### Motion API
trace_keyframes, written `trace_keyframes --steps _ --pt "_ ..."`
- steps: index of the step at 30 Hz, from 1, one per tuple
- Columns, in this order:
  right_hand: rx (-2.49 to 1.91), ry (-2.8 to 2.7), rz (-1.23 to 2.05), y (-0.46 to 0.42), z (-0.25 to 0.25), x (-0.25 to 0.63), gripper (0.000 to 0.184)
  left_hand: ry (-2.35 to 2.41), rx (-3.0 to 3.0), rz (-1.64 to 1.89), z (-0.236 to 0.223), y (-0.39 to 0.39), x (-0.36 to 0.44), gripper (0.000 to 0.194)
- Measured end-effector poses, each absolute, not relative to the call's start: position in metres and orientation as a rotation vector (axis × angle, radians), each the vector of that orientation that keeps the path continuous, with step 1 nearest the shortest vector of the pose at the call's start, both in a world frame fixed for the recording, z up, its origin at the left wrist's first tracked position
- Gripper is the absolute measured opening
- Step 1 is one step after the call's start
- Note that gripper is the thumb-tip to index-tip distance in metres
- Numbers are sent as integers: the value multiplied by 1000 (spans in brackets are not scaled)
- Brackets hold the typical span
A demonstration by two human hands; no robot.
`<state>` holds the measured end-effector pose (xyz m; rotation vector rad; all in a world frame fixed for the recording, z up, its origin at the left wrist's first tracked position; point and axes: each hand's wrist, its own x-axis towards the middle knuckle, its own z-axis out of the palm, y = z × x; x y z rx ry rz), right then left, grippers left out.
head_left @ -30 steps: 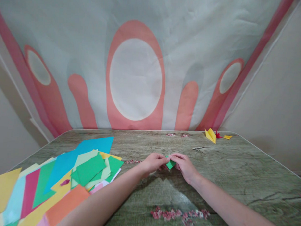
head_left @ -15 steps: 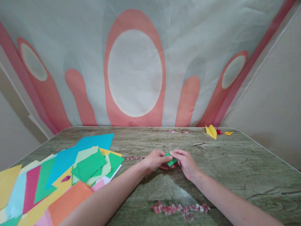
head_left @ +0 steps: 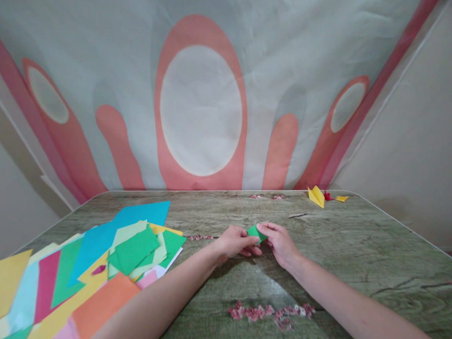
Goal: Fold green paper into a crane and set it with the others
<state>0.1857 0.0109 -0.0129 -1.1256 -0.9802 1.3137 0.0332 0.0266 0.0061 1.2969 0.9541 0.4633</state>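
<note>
Ok so both arms are bare as far up as you can see, and so are the left hand (head_left: 236,241) and right hand (head_left: 281,243). Pretty slim forearms, kinda tapering toward the wrists. Tiny faint spot (head_left: 365,322) on the right forearm (head_left: 336,297). Nails are too small to make out.

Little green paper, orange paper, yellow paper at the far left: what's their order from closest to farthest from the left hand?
1. Little green paper: in the left hand.
2. Orange paper: beside the left forearm.
3. Yellow paper: far left.
</note>
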Motion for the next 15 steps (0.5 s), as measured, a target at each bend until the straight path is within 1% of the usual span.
trace_keyframes --steps 7,15 --pt "-1100 -1018 1303 12 -16 186 33 1010 1433 509 2 20 37 43" --pt "-1140 -1393 1317 9 -16 194 35 962 1527 567 -2 16 33 38"
